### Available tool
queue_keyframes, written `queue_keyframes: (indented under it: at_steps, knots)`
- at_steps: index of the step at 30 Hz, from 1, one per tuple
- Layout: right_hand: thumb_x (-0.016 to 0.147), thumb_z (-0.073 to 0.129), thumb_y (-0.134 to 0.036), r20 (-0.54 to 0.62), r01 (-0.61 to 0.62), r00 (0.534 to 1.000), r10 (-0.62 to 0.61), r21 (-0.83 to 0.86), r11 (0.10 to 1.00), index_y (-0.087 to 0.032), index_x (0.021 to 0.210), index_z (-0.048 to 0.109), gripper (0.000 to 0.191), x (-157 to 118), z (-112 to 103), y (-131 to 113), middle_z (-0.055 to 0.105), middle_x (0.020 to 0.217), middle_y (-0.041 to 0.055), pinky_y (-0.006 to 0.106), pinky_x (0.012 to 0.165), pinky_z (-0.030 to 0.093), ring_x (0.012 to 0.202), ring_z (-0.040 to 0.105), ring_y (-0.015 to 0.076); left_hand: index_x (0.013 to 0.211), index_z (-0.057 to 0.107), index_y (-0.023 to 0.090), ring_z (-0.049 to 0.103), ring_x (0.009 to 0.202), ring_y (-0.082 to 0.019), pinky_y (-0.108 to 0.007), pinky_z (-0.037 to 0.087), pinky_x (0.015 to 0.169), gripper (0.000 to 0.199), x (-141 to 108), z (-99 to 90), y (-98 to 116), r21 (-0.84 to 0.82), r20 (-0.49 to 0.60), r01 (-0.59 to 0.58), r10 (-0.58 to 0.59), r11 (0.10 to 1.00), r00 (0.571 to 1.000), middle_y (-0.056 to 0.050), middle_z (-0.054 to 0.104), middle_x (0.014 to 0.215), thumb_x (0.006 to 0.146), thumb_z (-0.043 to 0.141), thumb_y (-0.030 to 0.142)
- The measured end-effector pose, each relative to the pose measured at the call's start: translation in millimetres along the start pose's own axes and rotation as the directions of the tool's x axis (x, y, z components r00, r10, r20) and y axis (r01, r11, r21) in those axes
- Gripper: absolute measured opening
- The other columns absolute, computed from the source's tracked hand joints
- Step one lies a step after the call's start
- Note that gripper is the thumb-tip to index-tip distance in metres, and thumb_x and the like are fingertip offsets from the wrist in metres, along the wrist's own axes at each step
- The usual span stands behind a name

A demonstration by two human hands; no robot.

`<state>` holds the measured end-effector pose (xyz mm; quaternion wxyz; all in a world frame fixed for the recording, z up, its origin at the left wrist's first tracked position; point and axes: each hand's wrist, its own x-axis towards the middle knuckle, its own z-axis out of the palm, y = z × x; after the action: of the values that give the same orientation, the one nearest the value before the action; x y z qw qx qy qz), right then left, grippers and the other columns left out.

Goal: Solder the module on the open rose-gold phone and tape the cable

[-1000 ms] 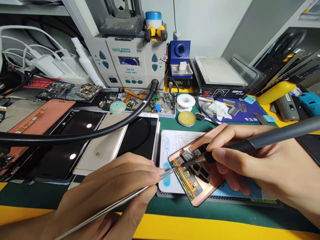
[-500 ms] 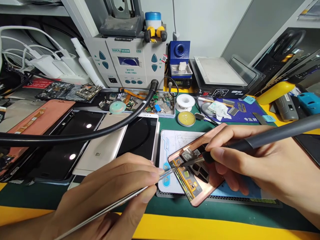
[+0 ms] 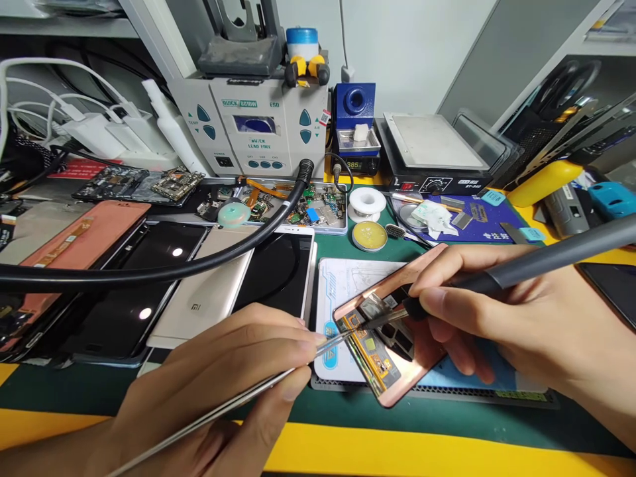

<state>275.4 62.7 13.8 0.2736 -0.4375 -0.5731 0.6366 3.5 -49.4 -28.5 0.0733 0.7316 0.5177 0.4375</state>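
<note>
My left hand (image 3: 233, 377) is closed on a pair of metal tweezers (image 3: 213, 416), whose tips reach the flex circuit on a copper-coloured phone screen panel (image 3: 427, 351). Between finger and thumb my right hand (image 3: 497, 318) grips a dark soldering iron (image 3: 536, 262). The iron's tip meets the same orange flex circuit (image 3: 370, 344) beside the tweezer tips. The panel lies tilted across a white and blue mat (image 3: 342, 271), its far right part under my right hand. Whatever sits between the two tips is too small to make out.
A thick black hose (image 3: 199, 268) arcs over several phones at left, from the hot air station (image 3: 253, 149). Behind the panel stand a tin of yellow paste (image 3: 370, 236), a solder spool (image 3: 366, 203) and a brush (image 3: 397, 232). A hot plate (image 3: 437, 142) stands at the back right.
The view has shifted very slightly. Both hands, the tweezers, the iron and the panel hold almost the same positions.
</note>
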Motion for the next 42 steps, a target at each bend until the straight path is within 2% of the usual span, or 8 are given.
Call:
queue_keyframes:
  at_steps: [7, 16, 23, 27, 31, 34, 37, 42]
  knots:
    - [0.088, 0.089, -0.044, 0.064, 0.041, 0.997, -0.049, 0.133, 0.990, -0.025, 0.076, 0.081, 0.024, 5, -5, -2, 0.078, 0.063, 0.0054, 0.016, 0.033, 0.050, 0.038, 0.065, 0.0149, 0.123, 0.076, 0.034, 0.083, 0.106, -0.025, -0.044, 0.074, 0.098, 0.035, 2, -9.4, -10, -0.078, 0.077, -0.066, 0.072, 0.995, 0.994, 0.002, 0.085, 0.115, 0.098, 0.068, 0.012]
    - [0.087, 0.088, -0.034, 0.072, 0.035, 0.996, -0.058, 0.278, 0.960, -0.020, 0.078, 0.074, 0.022, 5, 4, -7, 0.069, 0.050, 0.0000, 0.018, 0.034, 0.051, 0.035, 0.063, 0.0151, 0.121, 0.076, 0.029, 0.084, 0.096, -0.022, -0.035, 0.074, 0.089, 0.032, 13, -14.1, -9, 0.040, -0.062, -0.179, 0.181, 0.983, 0.981, 0.000, 0.087, 0.110, 0.096, 0.066, 0.012]
    - [0.082, 0.086, -0.030, 0.041, 0.066, 0.996, -0.081, 0.282, 0.957, -0.018, 0.076, 0.072, 0.020, 9, 5, -12, 0.068, 0.055, -0.0020, 0.022, 0.038, 0.055, 0.038, 0.067, 0.0160, 0.119, 0.077, 0.024, 0.082, 0.100, -0.017, -0.026, 0.068, 0.089, 0.031, 19, -4.0, -11, -0.035, -0.135, -0.234, 0.227, 0.972, 0.965, 0.000, 0.085, 0.108, 0.098, 0.064, 0.005]
    - [0.078, 0.085, -0.030, 0.066, 0.056, 0.995, -0.080, 0.311, 0.949, -0.017, 0.073, 0.069, 0.021, 11, 6, -15, 0.069, 0.055, -0.0010, 0.022, 0.040, 0.056, 0.039, 0.068, 0.0160, 0.119, 0.078, 0.023, 0.081, 0.100, -0.018, -0.029, 0.068, 0.092, 0.031, 20, 0.4, -15, -0.053, -0.169, -0.272, 0.260, 0.961, 0.951, 0.000, 0.084, 0.108, 0.097, 0.067, 0.005]
    - [0.076, 0.085, -0.030, 0.073, 0.084, 0.991, -0.116, 0.340, 0.937, -0.017, 0.073, 0.068, 0.022, 14, -3, -19, 0.068, 0.054, -0.0008, 0.025, 0.041, 0.057, 0.039, 0.067, 0.0171, 0.117, 0.080, 0.025, 0.082, 0.097, -0.020, -0.035, 0.068, 0.097, 0.032, 18, 2.5, -23, -0.045, -0.233, -0.285, 0.267, 0.958, 0.935, 0.000, 0.085, 0.109, 0.095, 0.071, 0.005]
    - [0.085, 0.083, -0.033, 0.004, 0.156, 0.986, -0.168, 0.348, 0.924, -0.016, 0.077, 0.068, 0.024, 16, -22, -24, 0.066, 0.056, -0.0030, 0.021, 0.035, 0.045, 0.037, 0.059, 0.0123, 0.117, 0.081, 0.026, 0.082, 0.096, -0.020, -0.033, 0.067, 0.098, 0.033, 18, 2.2, -29, -0.038, -0.254, -0.262, 0.245, 0.964, 0.936, 0.001, 0.086, 0.108, 0.095, 0.072, 0.005]
    - [0.108, 0.070, -0.041, -0.111, 0.223, 0.974, -0.198, 0.322, 0.920, -0.015, 0.097, 0.070, 0.029, 20, -45, -28, 0.064, 0.070, -0.0056, 0.018, 0.043, 0.045, 0.046, 0.052, 0.0064, 0.115, 0.082, 0.028, 0.082, 0.096, -0.019, -0.031, 0.066, 0.097, 0.032, 20, 2.4, -34, -0.040, -0.281, -0.254, 0.233, 0.966, 0.931, 0.002, 0.086, 0.107, 0.094, 0.074, 0.005]
    - [0.108, 0.072, -0.039, -0.254, 0.224, 0.953, -0.167, 0.217, 0.950, -0.016, 0.129, 0.071, 0.031, 29, -66, -30, 0.075, 0.118, 0.0079, 0.036, 0.077, 0.066, 0.092, 0.075, 0.0194, 0.113, 0.082, 0.028, 0.081, 0.093, -0.018, -0.029, 0.066, 0.091, 0.025, 24, 4.0, -40, -0.044, -0.318, -0.254, 0.228, 0.966, 0.920, 0.003, 0.085, 0.106, 0.096, 0.074, 0.011]
